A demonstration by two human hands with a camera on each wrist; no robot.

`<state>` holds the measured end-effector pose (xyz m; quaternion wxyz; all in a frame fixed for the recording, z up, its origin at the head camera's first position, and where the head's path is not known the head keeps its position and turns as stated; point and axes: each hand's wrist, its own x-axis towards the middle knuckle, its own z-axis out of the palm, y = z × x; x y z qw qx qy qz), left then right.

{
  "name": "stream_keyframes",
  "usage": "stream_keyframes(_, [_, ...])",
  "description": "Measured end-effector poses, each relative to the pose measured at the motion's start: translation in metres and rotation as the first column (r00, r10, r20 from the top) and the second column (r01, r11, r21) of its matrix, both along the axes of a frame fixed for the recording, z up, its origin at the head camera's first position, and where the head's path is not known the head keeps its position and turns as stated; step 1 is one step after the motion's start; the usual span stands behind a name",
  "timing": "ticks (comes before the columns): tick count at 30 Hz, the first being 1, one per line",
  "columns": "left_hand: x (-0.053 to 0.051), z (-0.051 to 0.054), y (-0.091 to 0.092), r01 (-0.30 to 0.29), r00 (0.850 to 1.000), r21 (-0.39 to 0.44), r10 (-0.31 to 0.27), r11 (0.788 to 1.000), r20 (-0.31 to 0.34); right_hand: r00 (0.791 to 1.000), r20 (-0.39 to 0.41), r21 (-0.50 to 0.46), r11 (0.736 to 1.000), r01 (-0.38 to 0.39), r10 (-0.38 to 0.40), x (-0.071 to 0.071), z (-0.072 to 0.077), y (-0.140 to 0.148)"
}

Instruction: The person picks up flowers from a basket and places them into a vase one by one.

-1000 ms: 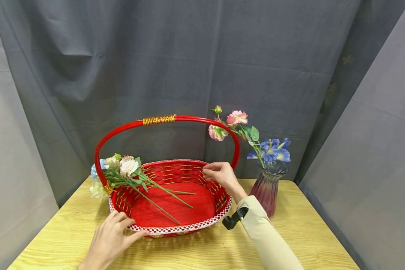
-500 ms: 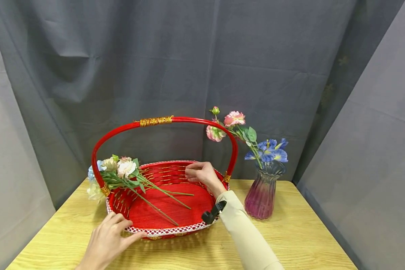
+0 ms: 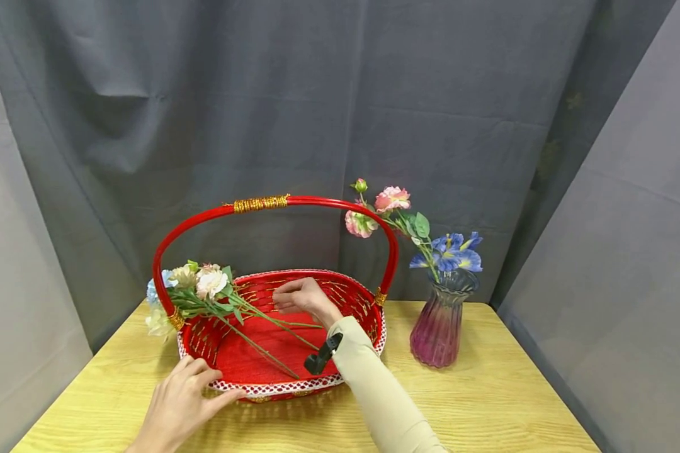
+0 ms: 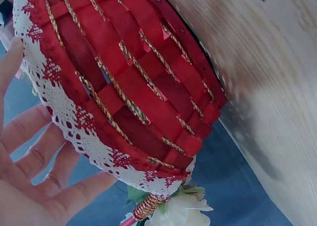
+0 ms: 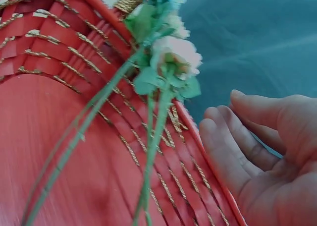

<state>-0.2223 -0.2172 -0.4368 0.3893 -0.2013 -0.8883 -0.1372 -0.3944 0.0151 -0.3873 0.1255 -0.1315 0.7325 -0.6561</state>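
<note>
A red woven basket (image 3: 286, 363) with a white lace rim and tall arched handle stands on the table. My left hand (image 3: 181, 401) grips its near-left rim; in the left wrist view, that hand's fingertips (image 4: 29, 132) go behind the lace (image 4: 69, 122). Several artificial flowers lie across the basket's left side, a white flower (image 3: 211, 283) among them, with green stems (image 3: 260, 348) slanting into the basket. My right hand (image 3: 308, 301) hovers over the basket, fingers relaxed and holding nothing. In the right wrist view, that hand (image 5: 262, 156) is beside a pale flower (image 5: 173, 57), apart from it.
Right of the basket stands a purple-tinted glass vase (image 3: 439, 324) with blue flowers (image 3: 453, 255) and a stem of pink flowers (image 3: 392, 200) leaning left. The basket's red handle (image 3: 340, 202) arches above the right hand. Grey curtains (image 3: 260, 113) enclose the wooden table (image 3: 476, 402).
My right hand has moved left over the basket, from its right rim toward the flowers. The left hand stays at the rim. The view has shifted slightly.
</note>
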Motion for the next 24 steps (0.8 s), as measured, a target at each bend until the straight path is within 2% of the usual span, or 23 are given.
stream_keyframes(8, [0.0, 0.0, -0.002, -0.004, 1.0, -0.001, 0.004, 1.0, 0.006, 0.993, 0.013, 0.112, 0.987, -0.116, 0.115, 0.0, -0.005, -0.038])
stream_keyframes(15, [0.002, 0.0, -0.001, -0.018, 0.999, -0.007, 0.018, 1.0, 0.033, 0.963, 0.023, 0.173, 0.948, -0.267, 0.267, -0.002, -0.003, -0.057])
stream_keyframes(24, [0.002, 0.001, -0.002, -0.005, 1.0, -0.011, 0.005, 1.0, 0.015, 0.951, 0.006, 0.278, 0.913, -0.3, 0.31, 0.001, -0.009, -0.076])
